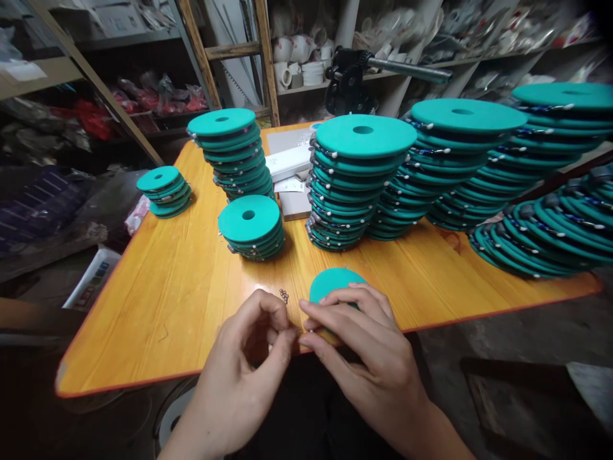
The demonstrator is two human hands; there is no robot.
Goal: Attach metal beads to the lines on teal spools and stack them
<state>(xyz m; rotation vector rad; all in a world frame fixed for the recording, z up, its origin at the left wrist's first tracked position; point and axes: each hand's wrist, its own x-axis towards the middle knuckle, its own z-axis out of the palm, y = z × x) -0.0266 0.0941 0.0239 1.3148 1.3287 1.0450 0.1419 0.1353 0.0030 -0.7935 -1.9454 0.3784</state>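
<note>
My left hand [256, 354] is closed in a pinch near the table's front edge, thumb against forefinger. Its fingertips almost meet those of my right hand [364, 345], also pinched. Between them shows something thin and tiny with a pale speck, too small to name. Behind my right fingers lies a green foam disc [335, 281] with a centre hole, partly covered by the hand. A little cluster of small dark beads or rings [284, 296] rests on the tabletop just beyond my left fingertips.
Stacked green foam winders [251, 220] stand across the wooden table [191, 306], with taller stacks [364, 137] behind and a leaning row [541, 236] at right. A white box [290, 161] sits between stacks. A black clamp-like device [352, 80] and shelves stand at the back.
</note>
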